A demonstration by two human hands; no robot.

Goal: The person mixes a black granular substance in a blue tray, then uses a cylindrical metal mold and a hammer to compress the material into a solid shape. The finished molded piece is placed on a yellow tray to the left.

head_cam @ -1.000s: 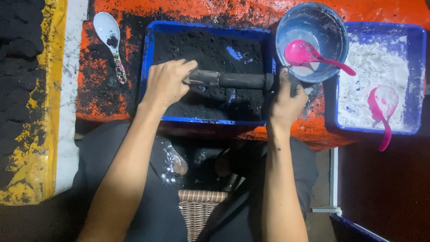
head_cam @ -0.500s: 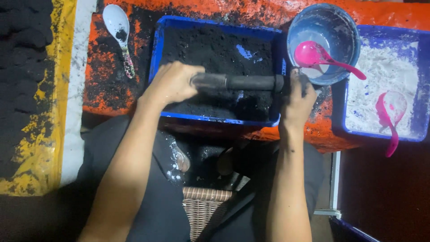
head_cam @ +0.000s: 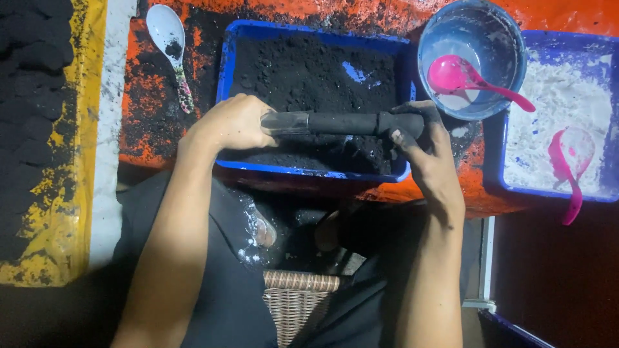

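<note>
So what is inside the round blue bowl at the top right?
The blue bowl holds a pink spoon, its handle sticking out over the rim, and a smear of white powder on the bottom. Whatever lies under the spoon's scoop is covered.

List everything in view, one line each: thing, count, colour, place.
black tube: one, black, held level over the powder tray
powder tray: one, blue, holds black powder, centre
white-powder tray: one, blue, right
bowl: one, blue-grey, between the trays
pink spoons: two, one in the bowl, one in the white-powder tray
white spoon: one, left of the powder tray
wicker seat: one, tan, bottom
left hand: grips the tube's left end
right hand: fingers on the tube's right end
</note>
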